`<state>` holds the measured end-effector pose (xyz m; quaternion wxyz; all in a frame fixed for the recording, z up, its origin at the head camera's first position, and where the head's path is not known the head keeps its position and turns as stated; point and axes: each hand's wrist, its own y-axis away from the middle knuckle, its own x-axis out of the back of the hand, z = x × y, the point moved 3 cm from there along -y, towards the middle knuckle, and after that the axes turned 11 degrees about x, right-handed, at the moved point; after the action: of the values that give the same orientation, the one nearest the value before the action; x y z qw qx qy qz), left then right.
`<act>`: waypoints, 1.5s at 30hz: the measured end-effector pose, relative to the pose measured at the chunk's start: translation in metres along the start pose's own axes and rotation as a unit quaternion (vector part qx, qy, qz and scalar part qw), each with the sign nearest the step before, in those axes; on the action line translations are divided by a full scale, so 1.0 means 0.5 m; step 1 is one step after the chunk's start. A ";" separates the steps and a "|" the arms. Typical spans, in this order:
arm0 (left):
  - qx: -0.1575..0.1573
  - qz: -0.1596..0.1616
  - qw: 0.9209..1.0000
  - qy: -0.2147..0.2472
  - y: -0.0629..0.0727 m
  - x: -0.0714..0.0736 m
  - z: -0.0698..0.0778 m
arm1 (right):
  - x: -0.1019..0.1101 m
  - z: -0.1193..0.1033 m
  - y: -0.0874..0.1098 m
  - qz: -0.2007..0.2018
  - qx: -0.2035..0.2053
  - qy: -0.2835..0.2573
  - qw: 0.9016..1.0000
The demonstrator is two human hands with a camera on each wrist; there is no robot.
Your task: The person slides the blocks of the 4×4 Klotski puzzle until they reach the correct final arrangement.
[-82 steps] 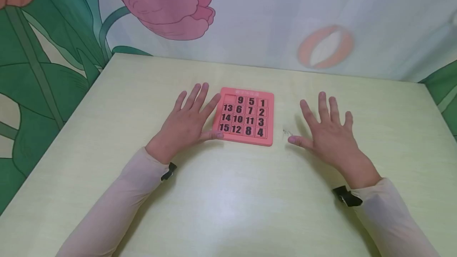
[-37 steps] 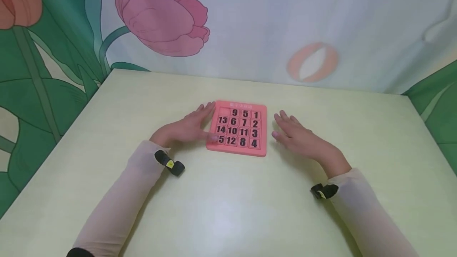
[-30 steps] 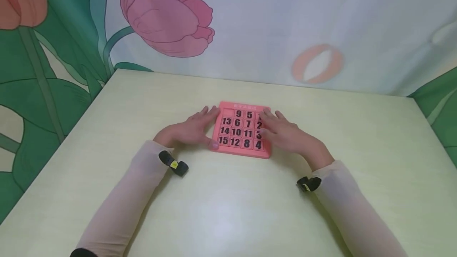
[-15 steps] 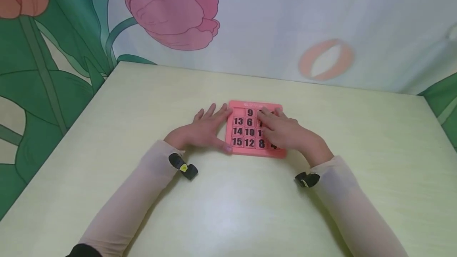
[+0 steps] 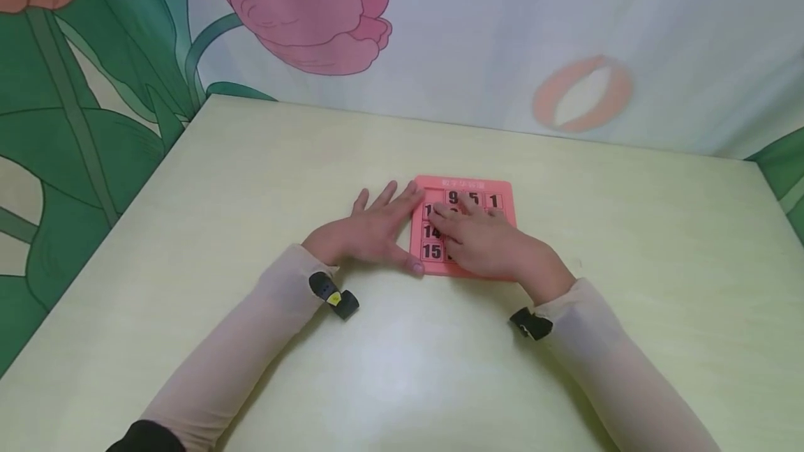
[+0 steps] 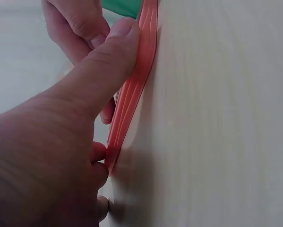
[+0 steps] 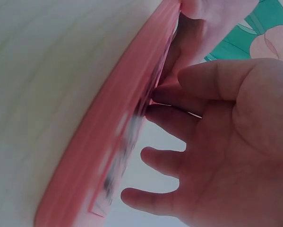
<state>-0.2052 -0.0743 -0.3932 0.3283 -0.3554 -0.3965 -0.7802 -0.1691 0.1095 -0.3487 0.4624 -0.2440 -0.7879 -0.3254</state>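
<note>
A pink number slide puzzle lies on the table, with black digits on its tiles. In the head view my left hand is at its left side, the index fingertip by the upper left edge and the thumb at the near left corner; the left wrist view shows that thumb against the pink side wall. Over the tiles is my right hand, hiding many of them. The right wrist view shows some of its fingertips touching the tile face while others stand apart from it.
The pale wooden table spreads around the puzzle. Behind it hangs a curtain printed with pink flowers and green leaves. Long pale sleeves cover both arms, and a black device sits at each wrist.
My right hand has come from the table on the right onto the puzzle and moved left across its tiles, uncovering the right end of the top row. The left hand has stayed beside the puzzle.
</note>
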 end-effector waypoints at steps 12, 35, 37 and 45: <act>0.003 -0.006 1.000 0.009 0.006 0.007 0.001 | 0.013 0.016 -0.033 -0.003 -0.022 0.003 1.000; 0.007 -0.013 1.000 0.004 0.004 0.007 0.006 | -0.015 -0.029 0.030 -0.032 0.028 0.050 0.998; 0.009 -0.015 1.000 0.005 0.005 0.007 0.004 | -0.014 -0.023 0.021 -0.030 0.026 0.051 0.998; 0.004 -0.009 1.000 0.012 0.006 0.006 0.000 | -0.002 0.003 -0.006 -0.018 0.004 0.033 0.999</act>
<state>-0.2045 -0.0765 -0.3897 0.3271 -0.3409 -0.3986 -0.7861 -0.1717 0.1083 -0.3508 0.4834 -0.2170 -0.7777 -0.3383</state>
